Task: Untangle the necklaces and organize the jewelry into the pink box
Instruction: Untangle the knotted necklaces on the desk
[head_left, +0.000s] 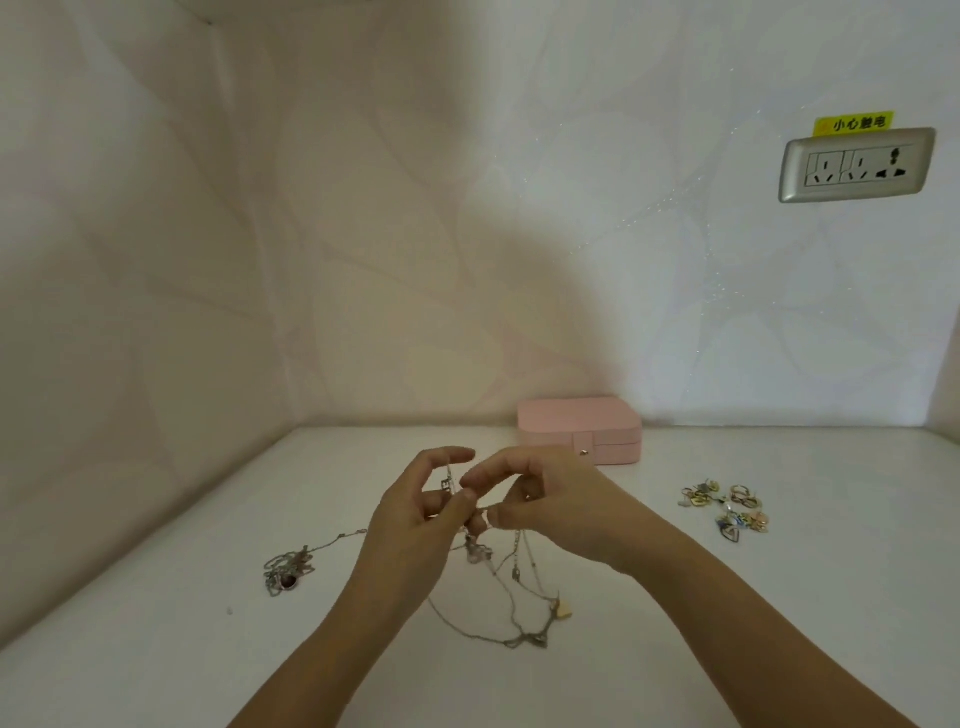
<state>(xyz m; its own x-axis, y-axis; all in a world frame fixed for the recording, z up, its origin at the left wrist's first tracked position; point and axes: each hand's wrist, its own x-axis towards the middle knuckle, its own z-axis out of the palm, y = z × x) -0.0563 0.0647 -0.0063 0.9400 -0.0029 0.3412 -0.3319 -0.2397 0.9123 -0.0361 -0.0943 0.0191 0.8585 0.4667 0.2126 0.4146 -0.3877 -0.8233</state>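
head view: downward look over a white bench (156, 597) set in a wall corner.
left hand (410, 525): raised above the middle of the bench, thumb and fingers pinching a chain of the tangled necklaces (475, 552), forefinger lifted free above.
right hand (550, 512): just right of the left hand, fingertips nearly meeting it, fingers curled and pinching the same tangle.
tangled necklaces: thin silver chains hanging from between both hands, lower loops lying on the bench between the forearms.
heart pendant (563, 612): small and pale, on the bench at the near right of those loops.
second chain bunch (285, 571): heaped on the bench left of the hands, with a dark pendant in it; one strand running right toward the left hand, its end hidden behind the hand.
pink box (579, 428): lid closed, clasp facing near, far on the bench against the wall, just beyond the right hand.
small jewelry pile (724, 512): gold and silver pieces, seemingly rings and earrings, clustered on the bench at right, apart from the hands and the box.
wall socket (857, 165): silver-framed, high on the right wall, yellow sticker (854, 123) just above.
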